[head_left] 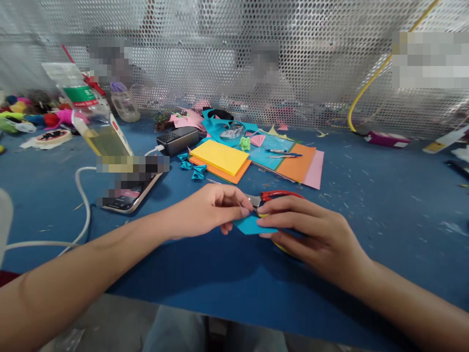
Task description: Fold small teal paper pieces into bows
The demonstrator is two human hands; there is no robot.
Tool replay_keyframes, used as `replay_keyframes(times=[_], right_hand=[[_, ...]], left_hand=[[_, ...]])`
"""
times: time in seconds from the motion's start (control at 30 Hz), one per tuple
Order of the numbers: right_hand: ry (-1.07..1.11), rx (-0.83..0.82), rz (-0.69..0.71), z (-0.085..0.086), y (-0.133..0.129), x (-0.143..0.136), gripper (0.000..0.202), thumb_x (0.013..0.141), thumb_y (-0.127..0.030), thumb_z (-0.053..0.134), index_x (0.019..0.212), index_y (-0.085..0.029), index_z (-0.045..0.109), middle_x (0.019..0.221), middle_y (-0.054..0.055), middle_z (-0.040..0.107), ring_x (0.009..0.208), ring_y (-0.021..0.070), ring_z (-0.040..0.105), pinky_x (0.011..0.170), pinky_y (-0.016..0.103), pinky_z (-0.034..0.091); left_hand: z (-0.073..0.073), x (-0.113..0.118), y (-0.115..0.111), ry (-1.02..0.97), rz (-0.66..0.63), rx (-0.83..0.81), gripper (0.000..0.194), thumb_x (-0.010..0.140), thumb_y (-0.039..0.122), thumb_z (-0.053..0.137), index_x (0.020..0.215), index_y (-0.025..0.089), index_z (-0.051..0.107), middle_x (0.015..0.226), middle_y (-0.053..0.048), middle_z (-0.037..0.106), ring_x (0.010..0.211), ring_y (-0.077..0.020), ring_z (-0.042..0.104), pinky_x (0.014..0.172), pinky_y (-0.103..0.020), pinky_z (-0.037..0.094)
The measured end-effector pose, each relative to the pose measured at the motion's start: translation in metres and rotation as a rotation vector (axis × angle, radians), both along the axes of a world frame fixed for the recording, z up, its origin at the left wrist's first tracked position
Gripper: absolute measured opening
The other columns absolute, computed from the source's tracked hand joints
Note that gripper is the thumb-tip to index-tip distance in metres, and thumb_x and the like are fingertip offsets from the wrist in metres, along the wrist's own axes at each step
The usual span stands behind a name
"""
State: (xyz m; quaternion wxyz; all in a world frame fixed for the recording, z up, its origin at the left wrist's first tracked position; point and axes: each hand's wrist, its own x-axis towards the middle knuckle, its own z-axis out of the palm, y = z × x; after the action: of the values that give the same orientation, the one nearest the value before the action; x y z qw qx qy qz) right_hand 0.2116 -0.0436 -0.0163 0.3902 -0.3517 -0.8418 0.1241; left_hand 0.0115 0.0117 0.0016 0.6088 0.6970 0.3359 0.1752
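Between my two hands is a small folded piece of blue paper [252, 226], held just above the blue table. My left hand [223, 208] pinches its left end between thumb and fingers. On the right end, the fingers of my right hand [304, 222] close over the top, with the thumb side below. Just behind the paper lie scissors with red handles [280, 194], their blades pointing left and partly covered by my right hand. Something yellow shows under that hand, mostly hidden. Small folded blue paper shapes [199, 171] sit farther back on the left.
Yellow paper sheets [220, 155] lie on orange ones, near pens [284, 155] on coloured paper. A phone [134, 190], black box [178, 141] and leaning bottle [93, 117] stand left, with a white cable [86, 200]. A perforated metal panel [227, 68] rises behind. Right is a purple box [387, 139].
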Motion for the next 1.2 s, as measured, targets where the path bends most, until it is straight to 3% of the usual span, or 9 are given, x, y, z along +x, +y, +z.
replay_keyframes(times=[0.07, 0.2, 0.3, 0.37, 0.43, 0.53, 0.67, 0.87, 1.2], right_hand=[[0.019, -0.058, -0.048, 0.002, -0.002, -0.002, 0.011, 0.079, -0.015, 0.060, 0.085, -0.022, 0.066, 0.089, 0.003, 0.068, 0.083, 0.0148, 0.064, 0.077, 0.027, 0.052], [0.170, -0.505, -0.201, 0.003, -0.003, -0.007, 0.014, 0.077, -0.028, 0.064, 0.089, -0.022, 0.063, 0.065, -0.002, 0.064, 0.056, 0.0107, 0.060, 0.051, 0.020, 0.051], [0.252, -0.791, -0.168, 0.003, -0.002, -0.010, 0.024, 0.076, -0.032, 0.063, 0.098, -0.021, 0.059, 0.058, -0.005, 0.058, 0.048, 0.0095, 0.057, 0.044, 0.019, 0.049], [0.194, -0.858, -0.145, 0.002, -0.002, -0.011, 0.021, 0.078, -0.032, 0.060, 0.096, -0.022, 0.059, 0.056, -0.005, 0.057, 0.047, 0.0092, 0.056, 0.043, 0.019, 0.048], [0.062, -0.770, -0.151, 0.001, -0.002, -0.011, 0.013, 0.079, -0.029, 0.058, 0.089, -0.022, 0.062, 0.059, -0.004, 0.058, 0.049, 0.0088, 0.055, 0.043, 0.019, 0.046], [-0.166, -0.487, -0.155, -0.003, -0.005, -0.012, 0.009, 0.078, -0.019, 0.058, 0.080, -0.023, 0.066, 0.069, -0.002, 0.062, 0.057, 0.0099, 0.057, 0.047, 0.020, 0.043], [-0.332, -0.223, -0.110, -0.010, -0.007, -0.012, 0.013, 0.082, -0.020, 0.055, 0.086, -0.022, 0.067, 0.082, 0.002, 0.061, 0.068, 0.0138, 0.060, 0.058, 0.025, 0.048], [-0.411, -0.097, -0.077, -0.014, -0.004, -0.008, 0.019, 0.086, -0.026, 0.052, 0.094, -0.020, 0.068, 0.085, 0.006, 0.061, 0.078, 0.0179, 0.060, 0.069, 0.031, 0.051], [-0.405, -0.039, 0.015, -0.012, 0.005, -0.003, 0.020, 0.087, -0.024, 0.051, 0.093, -0.021, 0.069, 0.089, 0.006, 0.062, 0.080, 0.0179, 0.058, 0.069, 0.031, 0.050]], left_hand=[[0.000, 0.000, -0.002, 0.036, -0.020, 0.047, 0.015, 0.083, 0.027, 0.053, 0.086, 0.013, 0.058, 0.074, 0.001, 0.055, 0.061, -0.0075, 0.051, 0.056, -0.021, 0.045], [0.003, -0.002, -0.004, 0.016, 0.025, 0.194, 0.019, 0.079, 0.031, 0.059, 0.087, 0.013, 0.062, 0.078, -0.001, 0.061, 0.069, -0.0095, 0.055, 0.061, -0.021, 0.044], [0.004, -0.004, -0.005, 0.014, -0.012, 0.101, 0.020, 0.076, 0.027, 0.063, 0.090, 0.013, 0.062, 0.077, -0.001, 0.064, 0.065, -0.0097, 0.058, 0.061, -0.022, 0.047], [0.002, -0.004, -0.006, 0.080, -0.046, 0.054, 0.019, 0.076, 0.025, 0.062, 0.091, 0.013, 0.063, 0.071, -0.001, 0.064, 0.061, -0.0100, 0.059, 0.058, -0.022, 0.047], [-0.001, -0.004, -0.007, 0.195, -0.082, 0.118, 0.016, 0.075, 0.024, 0.061, 0.087, 0.014, 0.066, 0.066, 0.000, 0.064, 0.060, -0.0105, 0.058, 0.055, -0.020, 0.045], [-0.006, -0.002, -0.009, 0.356, -0.123, 0.387, 0.015, 0.076, 0.021, 0.056, 0.083, 0.017, 0.069, 0.068, 0.000, 0.065, 0.062, -0.0107, 0.057, 0.055, -0.020, 0.040], [-0.009, -0.002, -0.012, 0.454, -0.161, 0.666, 0.015, 0.076, 0.020, 0.056, 0.082, 0.017, 0.070, 0.074, -0.001, 0.063, 0.065, -0.0110, 0.056, 0.058, -0.021, 0.038], [-0.007, -0.004, -0.016, 0.563, -0.138, 0.689, 0.012, 0.075, 0.030, 0.061, 0.079, 0.023, 0.071, 0.074, 0.001, 0.059, 0.063, -0.0109, 0.053, 0.054, -0.022, 0.034], [-0.008, -0.004, -0.017, 0.537, -0.138, 0.690, 0.015, 0.078, 0.028, 0.059, 0.079, 0.021, 0.072, 0.074, 0.000, 0.063, 0.062, -0.0112, 0.056, 0.055, -0.023, 0.035]])
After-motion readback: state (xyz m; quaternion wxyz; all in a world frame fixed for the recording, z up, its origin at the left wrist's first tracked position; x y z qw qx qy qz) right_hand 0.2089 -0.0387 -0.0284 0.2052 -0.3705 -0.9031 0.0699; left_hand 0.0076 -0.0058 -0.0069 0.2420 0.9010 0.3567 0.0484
